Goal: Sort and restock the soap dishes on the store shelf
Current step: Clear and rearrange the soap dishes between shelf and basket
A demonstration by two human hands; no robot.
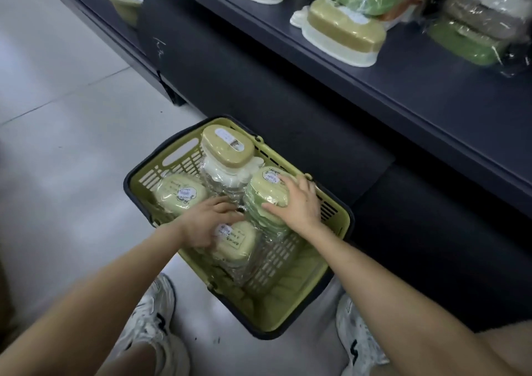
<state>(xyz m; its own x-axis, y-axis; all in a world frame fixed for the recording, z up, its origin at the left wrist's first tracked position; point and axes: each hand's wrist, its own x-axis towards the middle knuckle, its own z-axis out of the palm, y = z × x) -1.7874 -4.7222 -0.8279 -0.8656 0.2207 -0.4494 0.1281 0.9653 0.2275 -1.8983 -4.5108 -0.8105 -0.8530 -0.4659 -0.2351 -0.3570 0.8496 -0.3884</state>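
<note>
Green plastic-wrapped stack of oval soap dishes [266,192] sits under the right hand [299,205], whose thumb and spread fingers clasp its top. The left hand [204,223] has straight fingers touching its side.

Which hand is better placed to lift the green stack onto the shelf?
Right: the right hand grips the green stack, nearer the shelf; the left hand lies over a cream stack.
</note>
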